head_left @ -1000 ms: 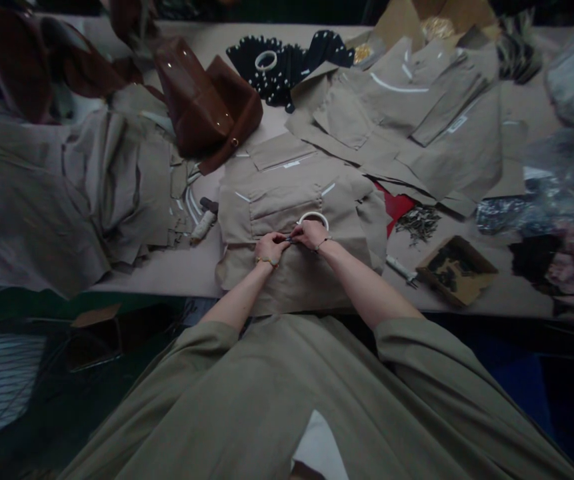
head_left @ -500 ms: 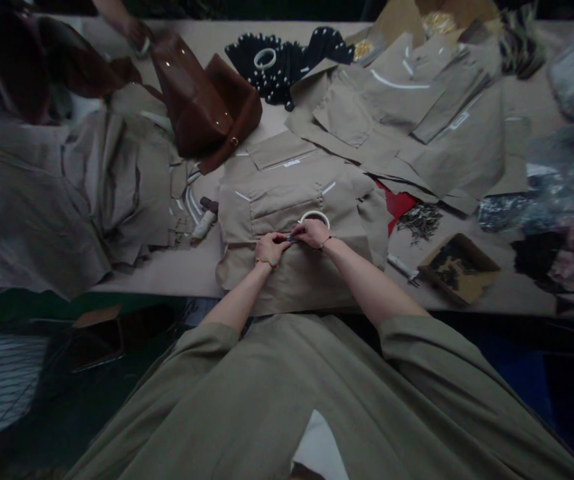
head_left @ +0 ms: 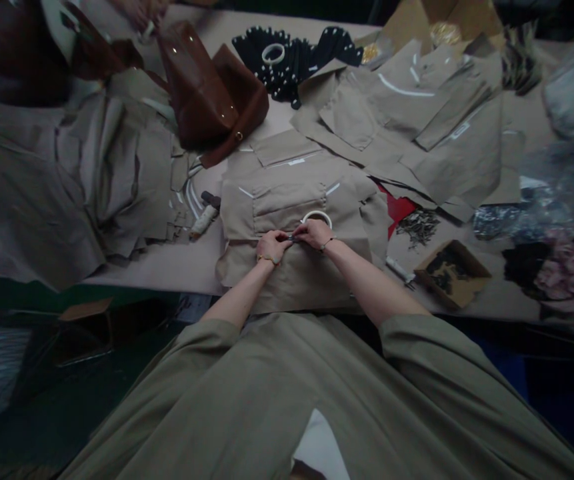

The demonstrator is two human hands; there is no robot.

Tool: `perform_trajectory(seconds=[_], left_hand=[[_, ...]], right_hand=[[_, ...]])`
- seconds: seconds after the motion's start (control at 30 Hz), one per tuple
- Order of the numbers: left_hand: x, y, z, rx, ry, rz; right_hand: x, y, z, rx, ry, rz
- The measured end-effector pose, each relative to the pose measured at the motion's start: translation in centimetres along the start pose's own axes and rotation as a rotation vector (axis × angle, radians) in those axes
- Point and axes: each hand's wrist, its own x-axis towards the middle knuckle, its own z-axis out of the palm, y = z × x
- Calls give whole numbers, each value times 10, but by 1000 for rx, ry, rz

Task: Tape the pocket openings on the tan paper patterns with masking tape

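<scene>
- A small, dark, shiny piece (head_left: 291,237), perhaps metal though too tiny to make out, sits over the near half of the flat beige fabric panel (head_left: 289,175).
- Left hand (head_left: 271,248): thumb and fingertips nearly together, pinching the piece above the panel.
- Right hand (head_left: 315,235): fingertips likewise drawn close, pinching the same piece from the panel's right side.
- White ring-shaped roll (head_left: 318,213): on the panel, partly covered by the right hand.
- Dark-headed tool with a pale handle (head_left: 203,221): just left of the panel.
- Glossy brown bag (head_left: 197,93): beyond the panel, toward its left.
- Shallow brown cardboard box (head_left: 471,289): right of the panel, with dark bits inside.
</scene>
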Motion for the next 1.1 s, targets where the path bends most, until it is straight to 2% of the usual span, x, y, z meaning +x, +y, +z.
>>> perform_trajectory(seconds=[0.13,0.27,0.4,0.6,0.73,0.87,1.1], left_hand=[[1,8,0,96,-9,-4],[0,6,-2,97,-17,45],[-3,-3,-5,103,-33,177],[-3,-6,-9,398,-18,361],[6,-9,-15,447,-71,430],[17,-10,-20,418,-124,461],[24,-2,-22,426,-163,411]], right_hand=[[-5,-2,-3,-14,6,-31],[-13,-1,0,8,34,-82],[-19,0,11,2,98,-26],[-19,1,23,-14,143,-37],[-19,1,23,-13,146,-30],[-21,0,22,-10,157,-46],[-23,0,24,-8,145,-54]])
